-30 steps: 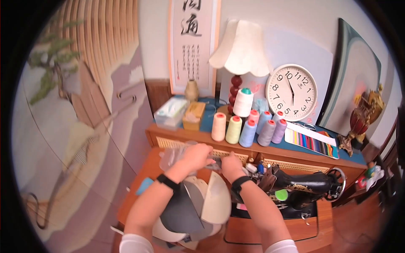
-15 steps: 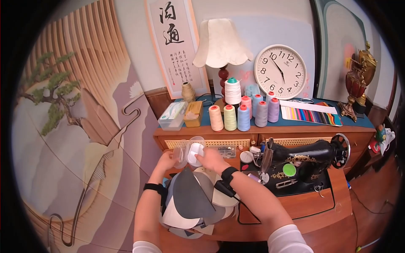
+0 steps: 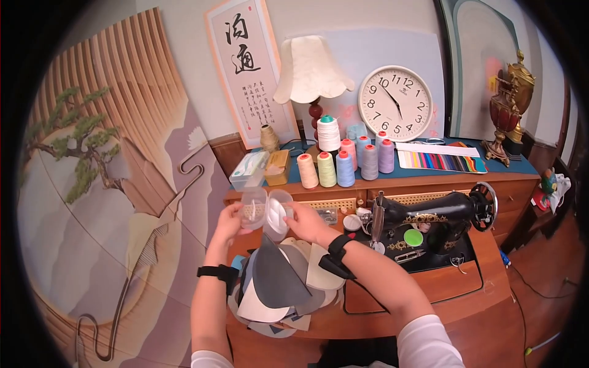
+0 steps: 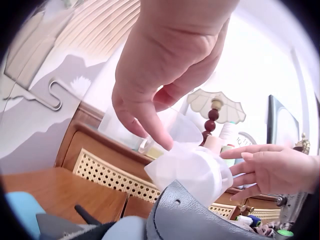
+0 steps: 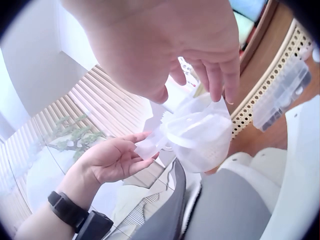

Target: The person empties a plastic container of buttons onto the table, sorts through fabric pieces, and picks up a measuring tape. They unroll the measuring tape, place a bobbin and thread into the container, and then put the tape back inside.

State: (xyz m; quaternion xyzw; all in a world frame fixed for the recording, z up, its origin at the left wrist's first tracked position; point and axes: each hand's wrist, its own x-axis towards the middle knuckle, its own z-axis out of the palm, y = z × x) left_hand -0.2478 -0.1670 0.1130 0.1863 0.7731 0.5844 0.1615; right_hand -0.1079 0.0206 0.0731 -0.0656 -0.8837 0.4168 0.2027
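My left hand [image 3: 228,222] pinches the edge of a translucent plastic container [image 3: 253,208], thumb and fingers curled at its rim. Against it, at its right, stands a rounded white plastic part [image 3: 276,216]. The right hand [image 3: 308,223] is at that white part's right side; in the left wrist view its fingers [image 4: 245,180] are spread and nearly straight, fingertips close to the plastic. Just below both hands lies a heap of curved grey and white pieces [image 3: 270,270], one of them grey and leather-like [image 4: 195,215].
A black sewing machine [image 3: 423,213] stands to the right on the wooden table [image 3: 423,294]. Behind, a cabinet holds thread cones [image 3: 345,170], a lamp [image 3: 314,70], a wall clock [image 3: 396,103] and a colour card [image 3: 438,161]. A clear compartment box [image 3: 328,214] sits beyond the right hand.
Both hands were together behind the heap, then moved apart with the container between them. The container has since tilted and its white part turned more edge-on. The head view has shifted.
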